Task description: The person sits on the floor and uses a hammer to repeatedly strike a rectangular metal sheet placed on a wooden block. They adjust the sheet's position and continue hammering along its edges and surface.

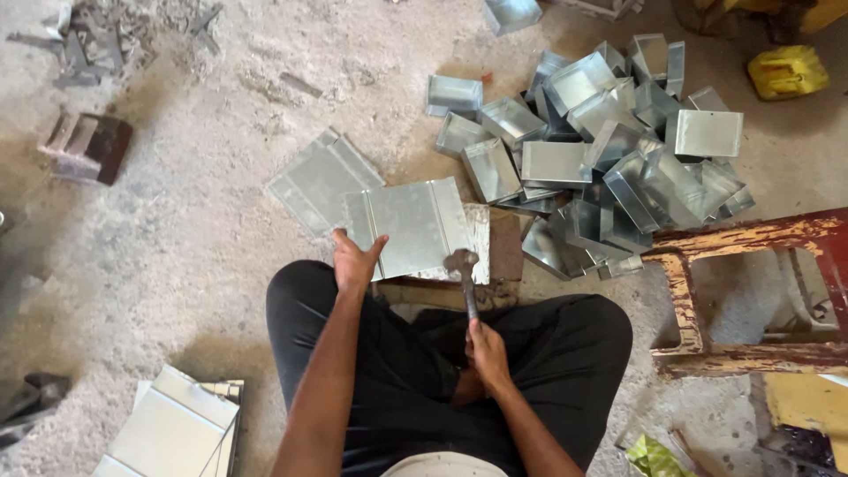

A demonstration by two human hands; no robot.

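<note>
Two hands at work, seated cross-legged on rough concrete floor (194, 230), black trousers. Left hand (353, 261) clamped on near-left edge of flat galvanised sheet (411, 225), thumb on top, pinning it down. Sheet lying flat right in front of knees, two folded ribs running across it, resting on a small block or plate (mostly hidden, only its right edge showing). Right hand (486, 352) wrapped tight round handle of hammer (463, 274), low on the shaft; hammer head down at sheet's near-right corner, touching or just above it (cannot tell which).

One more flat sheet (318, 177) just behind and left, partly under the held one. Heap of folded sheet-metal boxes (609, 150) to front right, near the sheet but not touching it; a few strays spread toward the middle. Worn red-painted wooden frame (751, 291) at right, just beside right knee. Yellow container (786, 72) at far right top. Stack of pale sheets (172, 433) at lower left, near left elbow. Metal scrap (88, 40) top left, dark block (88, 146) beneath it, well apart from the work.
</note>
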